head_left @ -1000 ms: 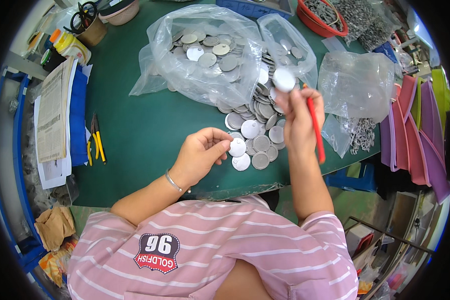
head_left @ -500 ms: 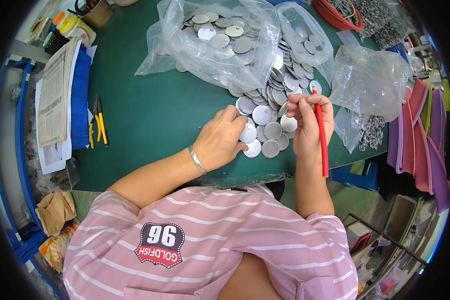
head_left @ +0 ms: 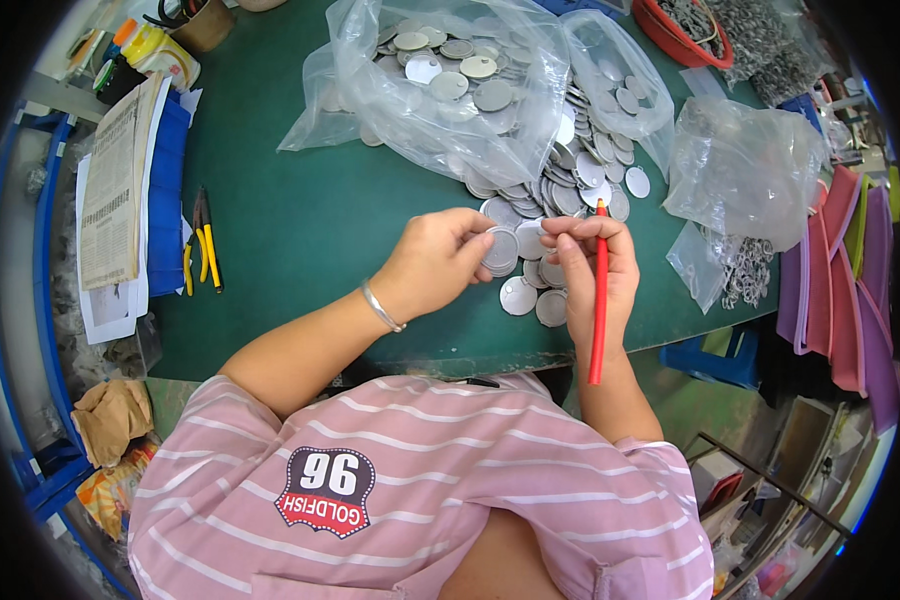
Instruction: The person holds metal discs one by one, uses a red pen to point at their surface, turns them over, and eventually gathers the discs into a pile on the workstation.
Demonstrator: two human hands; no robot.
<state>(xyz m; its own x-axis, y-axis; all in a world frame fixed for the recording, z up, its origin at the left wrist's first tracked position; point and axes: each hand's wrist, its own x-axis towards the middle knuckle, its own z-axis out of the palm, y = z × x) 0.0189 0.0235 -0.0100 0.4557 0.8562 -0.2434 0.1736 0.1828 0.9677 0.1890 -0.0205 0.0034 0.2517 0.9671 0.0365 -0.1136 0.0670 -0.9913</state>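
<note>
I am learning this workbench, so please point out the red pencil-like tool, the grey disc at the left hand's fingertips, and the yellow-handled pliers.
Red pencil-like tool (head_left: 599,298): head view, mid-shaft.
Grey disc (head_left: 502,250): head view, flat face.
Yellow-handled pliers (head_left: 211,249): head view, handle.

White numerals and lettering on the black-and-red shirt badge (head_left: 324,492)

The left hand (head_left: 425,262) hides part of its disc (head_left: 503,252). The upper edge cuts off the big bag (head_left: 410,117) and red bowl (head_left: 667,40); the metal bits (head_left: 746,270) are too small to tell apart.
</note>
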